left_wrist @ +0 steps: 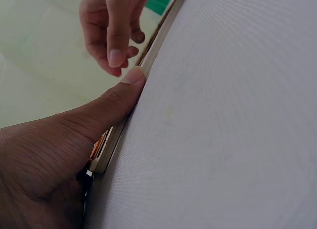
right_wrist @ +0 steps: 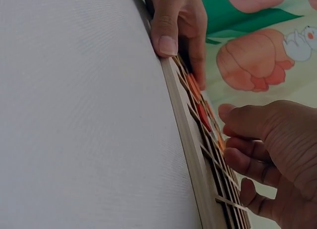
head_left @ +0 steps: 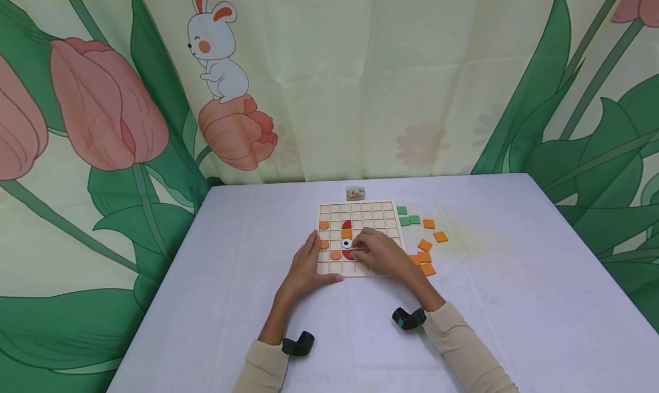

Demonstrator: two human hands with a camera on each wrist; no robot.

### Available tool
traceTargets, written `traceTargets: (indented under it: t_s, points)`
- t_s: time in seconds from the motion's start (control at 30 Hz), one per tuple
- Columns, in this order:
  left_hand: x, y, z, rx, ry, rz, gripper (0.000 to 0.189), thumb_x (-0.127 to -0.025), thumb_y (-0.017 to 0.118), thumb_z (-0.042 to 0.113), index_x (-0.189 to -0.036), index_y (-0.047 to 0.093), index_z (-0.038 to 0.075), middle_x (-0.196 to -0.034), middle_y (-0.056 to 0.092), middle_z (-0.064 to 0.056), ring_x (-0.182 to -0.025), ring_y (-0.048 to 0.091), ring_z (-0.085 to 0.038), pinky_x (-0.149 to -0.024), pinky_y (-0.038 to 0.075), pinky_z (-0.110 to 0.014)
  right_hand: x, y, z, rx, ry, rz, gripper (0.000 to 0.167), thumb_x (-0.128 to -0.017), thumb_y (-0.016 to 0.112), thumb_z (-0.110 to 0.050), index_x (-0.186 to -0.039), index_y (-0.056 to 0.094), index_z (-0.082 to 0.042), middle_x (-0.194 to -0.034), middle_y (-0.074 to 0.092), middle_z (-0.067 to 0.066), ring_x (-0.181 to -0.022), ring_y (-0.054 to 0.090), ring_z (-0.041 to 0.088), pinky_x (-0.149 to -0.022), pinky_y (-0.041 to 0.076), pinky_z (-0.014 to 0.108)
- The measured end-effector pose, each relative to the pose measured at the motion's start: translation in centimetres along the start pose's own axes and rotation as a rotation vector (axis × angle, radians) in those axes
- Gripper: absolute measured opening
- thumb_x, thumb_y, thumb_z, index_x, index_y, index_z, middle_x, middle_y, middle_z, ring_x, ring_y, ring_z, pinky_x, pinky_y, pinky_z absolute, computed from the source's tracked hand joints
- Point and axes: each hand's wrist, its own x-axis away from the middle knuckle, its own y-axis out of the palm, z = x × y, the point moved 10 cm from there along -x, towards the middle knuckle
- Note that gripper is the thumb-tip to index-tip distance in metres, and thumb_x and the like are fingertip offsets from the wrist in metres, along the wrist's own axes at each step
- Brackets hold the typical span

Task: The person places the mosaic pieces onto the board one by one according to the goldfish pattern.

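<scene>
A pale wooden grid board (head_left: 380, 206) lies on the table. My left hand (head_left: 305, 270) touches its near left corner, with the thumb along the front edge and the fingers straight along the left side. Over the board's middle, my right hand (head_left: 380, 252) has loosely bent fingers beside a white eye piece (head_left: 347, 243). In the right wrist view its thumb (right_wrist: 247, 119) stands apart from the fingers, and no piece shows between them. An orange square (head_left: 346, 233) and a red piece (head_left: 347, 225) sit above the eye; another red piece (head_left: 348, 255) is below.
Several orange discs (head_left: 336, 255) sit in the left part of the grid. To the board's right lie green tiles (head_left: 414, 219) and loose orange tiles (head_left: 440, 237). A small patterned card (head_left: 355, 193) is behind the board, and a printed curtain (head_left: 329, 84) hangs past the table's back edge.
</scene>
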Motion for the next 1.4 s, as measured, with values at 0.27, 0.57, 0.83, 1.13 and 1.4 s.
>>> traceTargets:
  t_s: [0.27, 0.57, 0.83, 1.13, 1.4]
  points:
    - [-0.1, 0.0, 0.0, 0.009, 0.000, -0.006, 0.129, -0.065, 0.083, 0.060, -0.158, 0.009, 0.010, -0.164, 0.007, -0.006, -0.146, 0.021, -0.030, -0.113, 0.029, -0.049, 0.4, -1.8, 1.3, -0.015, 0.047, 0.022, 0.016, -0.091, 0.070, -0.025, -0.101, 0.072, -0.012, -0.090, 0.058, -0.006, -0.079, 0.052, 0.012, -0.070, 0.048, 0.027]
    - [0.2, -0.1, 0.1, 0.027, 0.007, -0.010, 0.128, -0.066, 0.084, 0.058, -0.158, 0.009, 0.008, -0.164, 0.007, -0.007, -0.146, 0.020, -0.031, -0.113, 0.028, -0.050, 1.3, -4.0, 4.3, -0.057, 0.112, 0.079, 0.015, -0.090, 0.073, -0.021, -0.097, 0.072, -0.008, -0.092, 0.061, 0.001, -0.082, 0.055, 0.017, -0.071, 0.050, 0.030]
    - [0.1, -0.1, 0.1, 0.022, 0.007, -0.011, 0.129, -0.066, 0.083, 0.060, -0.158, 0.008, 0.010, -0.164, 0.006, -0.005, -0.147, 0.018, -0.029, -0.113, 0.027, -0.048, 2.5, -5.9, 6.4, -0.073, 0.129, 0.105, 0.017, -0.091, 0.070, -0.018, -0.102, 0.070, -0.006, -0.095, 0.061, 0.003, -0.084, 0.055, 0.019, -0.069, 0.049, 0.030]
    - [0.2, -0.3, 0.1, 0.028, 0.001, -0.008, 0.127, -0.066, 0.084, 0.059, -0.158, 0.011, 0.009, -0.164, 0.008, -0.006, -0.147, 0.018, -0.031, -0.113, 0.028, -0.050, 3.7, -7.3, 9.0, -0.065, 0.202, 0.102, 0.018, -0.092, 0.068, -0.014, -0.106, 0.070, -0.004, -0.096, 0.061, 0.007, -0.086, 0.055, 0.022, -0.068, 0.052, 0.028]
    - [0.2, -0.3, 0.2, 0.024, -0.005, -0.024, 0.126, -0.066, 0.082, 0.060, -0.157, 0.011, 0.009, -0.164, 0.006, -0.007, -0.147, 0.017, -0.031, -0.113, 0.026, -0.051, 5.3, -7.6, 11.3, -0.046, 0.291, 0.069, 0.015, -0.092, 0.067, -0.012, -0.103, 0.069, -0.002, -0.097, 0.060, 0.011, -0.086, 0.055, 0.024, -0.073, 0.053, 0.032]
